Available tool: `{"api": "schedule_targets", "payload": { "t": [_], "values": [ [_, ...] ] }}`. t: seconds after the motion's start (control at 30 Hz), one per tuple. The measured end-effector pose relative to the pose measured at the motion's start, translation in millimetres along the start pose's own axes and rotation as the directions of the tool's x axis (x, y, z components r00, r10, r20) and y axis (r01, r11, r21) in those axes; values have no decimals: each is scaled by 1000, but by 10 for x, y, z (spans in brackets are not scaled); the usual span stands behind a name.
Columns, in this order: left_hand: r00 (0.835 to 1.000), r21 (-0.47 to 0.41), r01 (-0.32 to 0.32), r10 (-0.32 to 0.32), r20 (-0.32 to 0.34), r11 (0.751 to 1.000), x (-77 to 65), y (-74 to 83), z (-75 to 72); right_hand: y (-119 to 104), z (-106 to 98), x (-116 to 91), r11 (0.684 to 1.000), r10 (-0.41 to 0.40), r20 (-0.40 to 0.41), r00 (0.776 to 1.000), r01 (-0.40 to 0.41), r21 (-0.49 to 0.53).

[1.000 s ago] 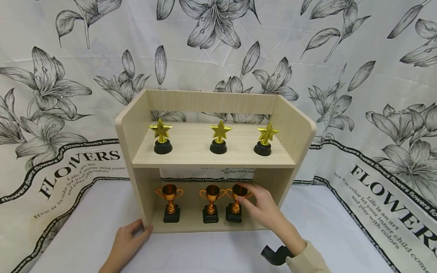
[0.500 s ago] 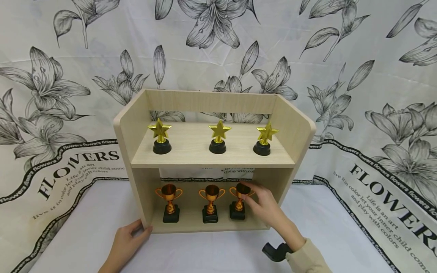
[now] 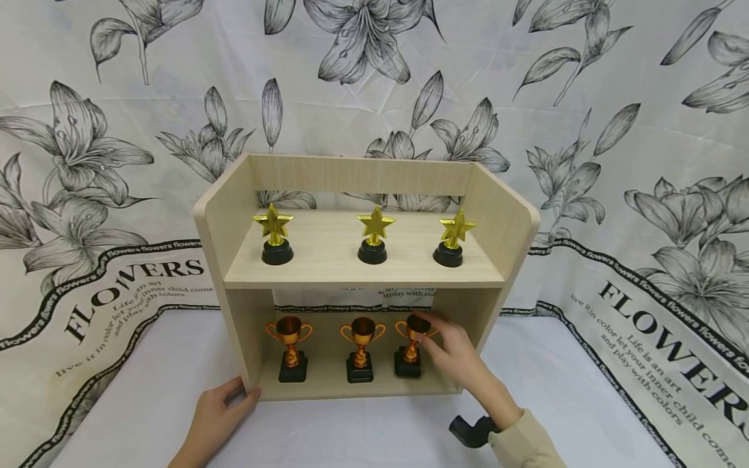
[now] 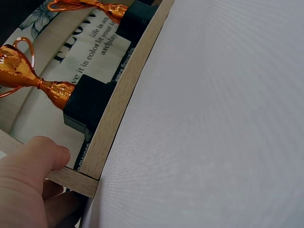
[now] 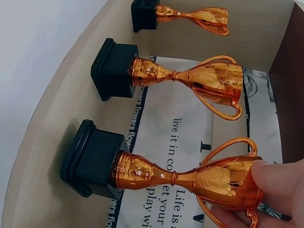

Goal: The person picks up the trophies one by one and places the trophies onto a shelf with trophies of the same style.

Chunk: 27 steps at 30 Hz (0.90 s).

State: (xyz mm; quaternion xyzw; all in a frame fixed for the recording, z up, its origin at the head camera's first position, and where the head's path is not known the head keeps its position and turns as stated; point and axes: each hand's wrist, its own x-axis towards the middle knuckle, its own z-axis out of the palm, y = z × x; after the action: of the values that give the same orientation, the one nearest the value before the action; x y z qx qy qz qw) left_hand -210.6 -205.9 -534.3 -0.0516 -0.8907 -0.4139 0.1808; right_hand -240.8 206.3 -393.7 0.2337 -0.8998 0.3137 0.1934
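Note:
My right hand [image 3: 456, 351] holds the rightmost orange-gold trophy cup [image 3: 411, 352] by its bowl, thumb on the near side. This trophy stands upright on the lower level of a pale wooden two-level shelf [image 3: 363, 285]. In the right wrist view the thumb [image 5: 280, 178] presses the bowl, and the other fingers are partly hidden behind it. My left hand [image 3: 216, 413] grips the shelf's lower left front corner, thumb [image 4: 47, 152] inside the side panel, fingers outside. Left of the held trophy stand a middle trophy cup [image 3: 361, 354] and a left trophy cup [image 3: 292, 354].
On the upper level stand a left star trophy [image 3: 275, 252], a middle star trophy [image 3: 372, 252] and a right star trophy [image 3: 448, 253]. A flower-printed cloth [image 3: 374, 123] hangs behind. A black curved object [image 3: 470, 433] sits beside the right sleeve on the white tabletop [image 3: 351, 435].
The right hand has moved the rightmost trophy cup slightly right and back, away from the middle one. The left hand has kept its grip on the shelf corner.

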Motion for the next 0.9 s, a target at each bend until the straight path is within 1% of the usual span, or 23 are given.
{"api": "schedule_targets", "payload": {
  "t": [0.17, 0.5, 0.77, 0.9],
  "values": [
    [1000, 5, -5, 5, -5, 1000, -1, -14, 11, 33, 10, 3, 1000, 14, -4, 1000, -14, -5],
    [1000, 21, -16, 16, -11, 1000, 6, -8, 15, 99, -30, -20, 1000, 6, -5, 1000, -6, -21],
    [1000, 4, -6, 6, 1, 1000, 3, 16, -2, 130, -76, -32, 999, 11, 10, 1000, -10, -37],
    [1000, 10, -8, 8, 1, 1000, 6, 12, -2, 149, -79, -44, 999, 15, 12, 1000, -15, -28]
  ]
}}
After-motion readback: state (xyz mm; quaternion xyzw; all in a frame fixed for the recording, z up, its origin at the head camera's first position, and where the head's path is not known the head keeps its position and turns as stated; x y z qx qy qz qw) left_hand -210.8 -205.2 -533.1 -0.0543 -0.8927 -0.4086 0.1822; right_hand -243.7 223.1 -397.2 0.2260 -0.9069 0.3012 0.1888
